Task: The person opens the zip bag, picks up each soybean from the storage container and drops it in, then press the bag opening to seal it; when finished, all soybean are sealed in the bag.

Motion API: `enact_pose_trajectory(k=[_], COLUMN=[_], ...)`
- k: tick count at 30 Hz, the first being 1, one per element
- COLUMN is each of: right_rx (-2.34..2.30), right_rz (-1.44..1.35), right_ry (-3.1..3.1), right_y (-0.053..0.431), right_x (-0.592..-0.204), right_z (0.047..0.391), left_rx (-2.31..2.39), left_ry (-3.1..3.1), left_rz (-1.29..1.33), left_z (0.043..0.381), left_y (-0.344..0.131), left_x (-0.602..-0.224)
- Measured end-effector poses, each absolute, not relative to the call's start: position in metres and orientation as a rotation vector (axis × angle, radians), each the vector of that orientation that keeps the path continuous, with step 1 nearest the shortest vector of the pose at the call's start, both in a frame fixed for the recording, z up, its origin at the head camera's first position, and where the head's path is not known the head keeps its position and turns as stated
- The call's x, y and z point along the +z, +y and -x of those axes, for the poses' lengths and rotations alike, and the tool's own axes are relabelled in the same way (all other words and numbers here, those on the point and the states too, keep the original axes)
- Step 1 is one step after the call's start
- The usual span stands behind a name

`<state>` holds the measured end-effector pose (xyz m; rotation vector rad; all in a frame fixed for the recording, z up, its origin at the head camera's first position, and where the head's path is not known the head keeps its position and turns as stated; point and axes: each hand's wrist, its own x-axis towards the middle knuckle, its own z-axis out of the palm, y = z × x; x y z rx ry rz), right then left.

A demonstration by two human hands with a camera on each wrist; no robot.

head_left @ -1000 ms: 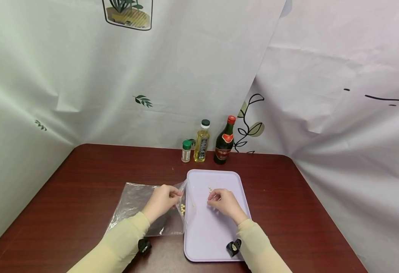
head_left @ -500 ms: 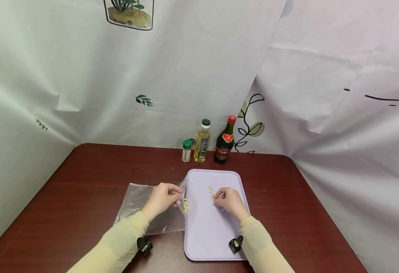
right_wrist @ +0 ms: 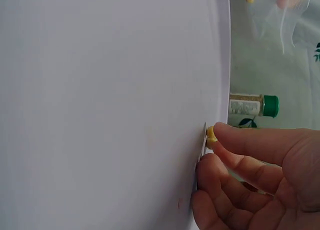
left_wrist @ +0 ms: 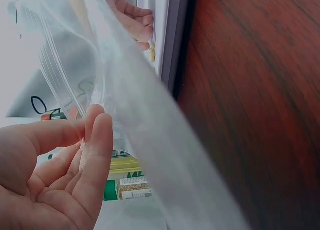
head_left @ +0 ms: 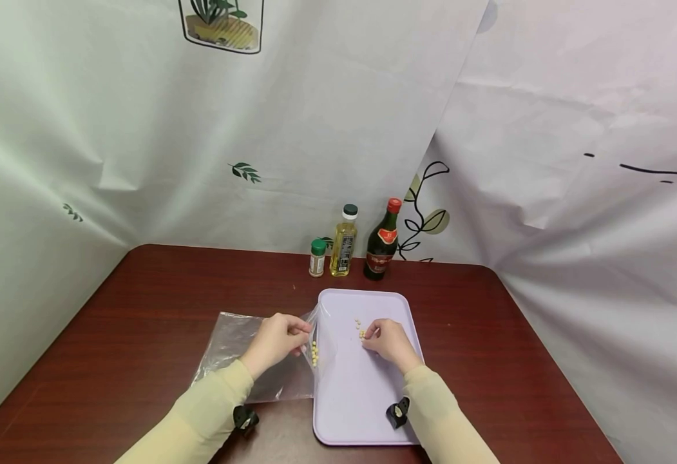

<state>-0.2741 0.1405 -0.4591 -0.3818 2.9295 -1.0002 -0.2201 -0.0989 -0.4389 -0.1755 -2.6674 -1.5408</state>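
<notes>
My left hand [head_left: 280,336] pinches the mouth edge of a clear zip bag [head_left: 234,332] between thumb and fingertips. Ridged zip lines show beside those fingertips in the left wrist view. Several yellow kernels [head_left: 314,354] are inside the bag, close to its mouth, which overlaps the left rim of a pale lilac tray [head_left: 350,406]. Over the tray, my right hand [head_left: 390,341] has its thumb and index finger closed in on small yellow kernels [right_wrist: 211,136]. A few more kernels [head_left: 357,322] lie on the tray just beyond the fingertips.
Behind the tray stand a green-capped spice jar [head_left: 317,259], an oil bottle [head_left: 344,241] and a dark green bottle with a red cap [head_left: 381,241]. All are on a reddish-brown table [head_left: 141,309], with a printed cloth [head_left: 315,116] hanging behind.
My right hand has shifted slightly right, its fingertips coming to the kernels on the tray. The left hand has kept hold of the bag, whose kernels have shifted near its mouth.
</notes>
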Motion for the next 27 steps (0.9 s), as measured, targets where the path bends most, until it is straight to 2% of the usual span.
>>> enact_pose_trajectory(k=[27], right_rx=[-0.877], right_rz=[0.408], right_ry=[2.966], right_y=[0.135], right_x=[-0.4595], right_z=[0.2776], left_rx=[-1.513], left_ry=[-2.676], left_rz=[0.185], left_z=[0.2224], left_y=[-0.0976], left_x=[-0.4401])
